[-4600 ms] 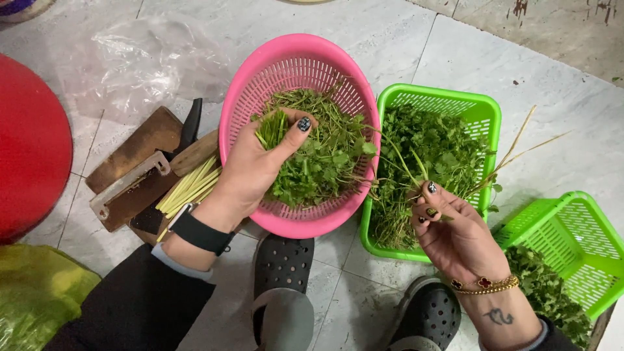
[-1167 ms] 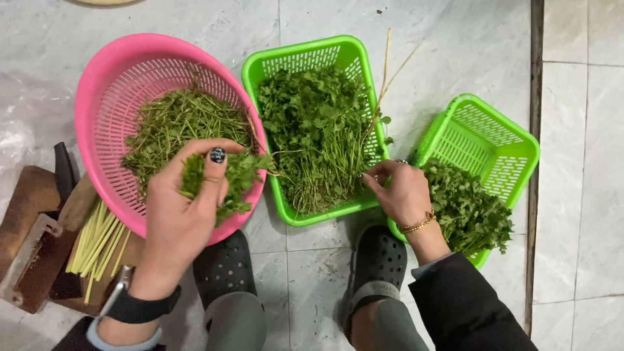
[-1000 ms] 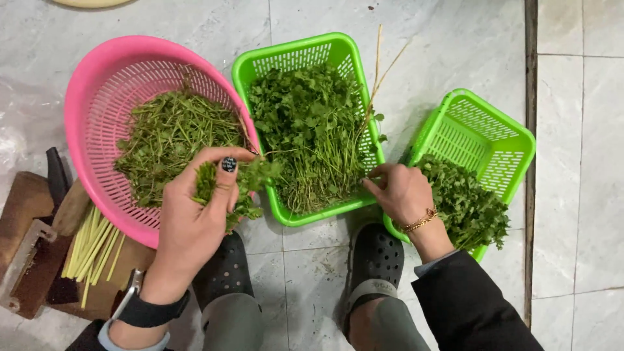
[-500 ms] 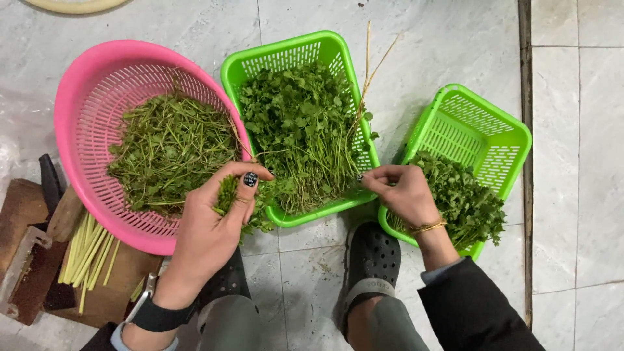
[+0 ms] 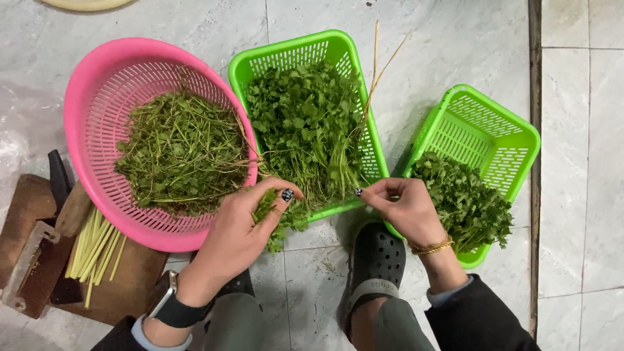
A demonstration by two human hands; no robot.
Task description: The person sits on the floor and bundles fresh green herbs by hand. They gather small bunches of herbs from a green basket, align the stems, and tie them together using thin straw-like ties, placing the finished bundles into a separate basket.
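**A:** Where do the hands stand, taking the middle green basket (image 5: pixel 296 55) as the marker?

**B:** Both are at its near edge. The left hand (image 5: pixel 237 237) is at the near-left corner, fingers curled closed around a small bunch of leafy greens (image 5: pixel 279 218), thumb pressing it against the fingertips. The bunch hangs just outside the basket's rim, over the marble floor (image 5: pixel 455 39).

**A:** And the right hand (image 5: pixel 406 211)?

**B:** At the near-right corner, thumb and forefinger pinched together. Whether a thin stem sits between them I cannot tell; nothing clear shows there.

**A:** What lies around?

**B:** Left of the middle basket, touching it, is a round pink basket (image 5: pixel 97 91) with stringy stems in it. To the right, just beside it, a smaller green basket (image 5: pixel 513 136) is tilted, with leafy sprigs heaped at its near end. Far left, beyond the pink one, pale yellow strips (image 5: pixel 94 250) lie on a wooden board (image 5: pixel 133 286).

**A:** Which step would you judge this to be?

**B:** Picking over the herbs, I would say: one bunch is in the left hand, with the right hand close enough to pluck at it.

**A:** What does the next move call for?

**B:** Probably a fine pinch on stem or leaves, while the left hand grips firmly.
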